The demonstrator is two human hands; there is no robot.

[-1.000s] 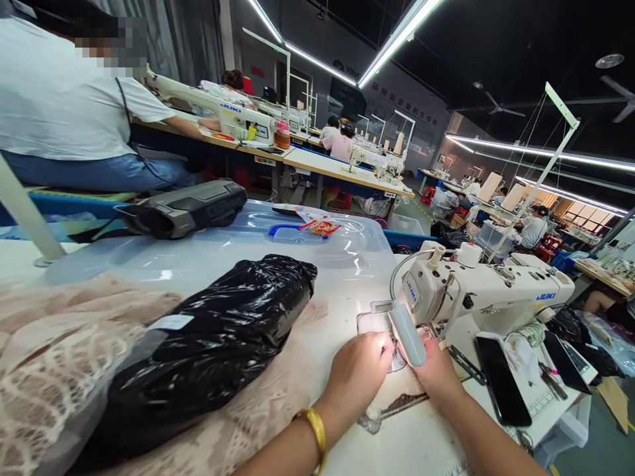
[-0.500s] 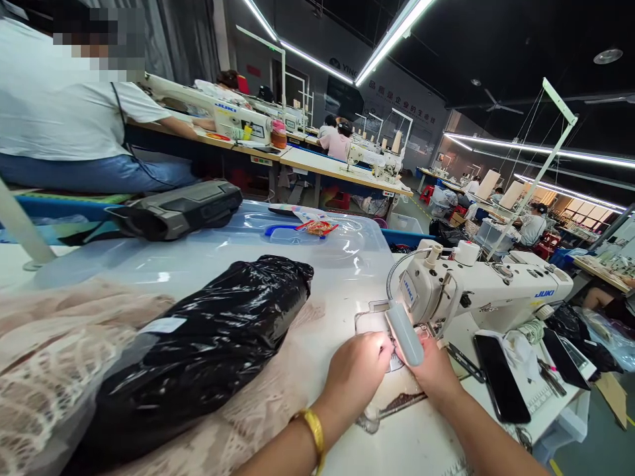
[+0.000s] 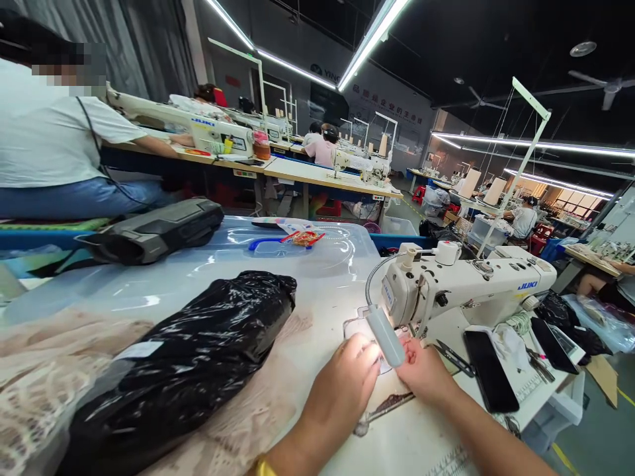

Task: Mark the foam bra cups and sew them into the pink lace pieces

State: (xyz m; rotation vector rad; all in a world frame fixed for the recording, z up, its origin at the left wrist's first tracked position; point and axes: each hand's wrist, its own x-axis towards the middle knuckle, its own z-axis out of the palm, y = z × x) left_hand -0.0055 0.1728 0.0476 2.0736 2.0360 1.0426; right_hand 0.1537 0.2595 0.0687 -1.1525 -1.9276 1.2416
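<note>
Dark ceiling (image 3: 496,39), strip lights (image 3: 370,39), perhaps grey curtains (image 3: 143,59).

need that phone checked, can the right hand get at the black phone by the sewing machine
Probably yes: the right hand rests on the table just left of the black phone, which lies face up; only small scissors lie between.

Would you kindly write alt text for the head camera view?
Left hand and right hand press pale fabric under the needle of a white Juki sewing machine. A crumpled black plastic bag lies on beige lace at left.
</note>
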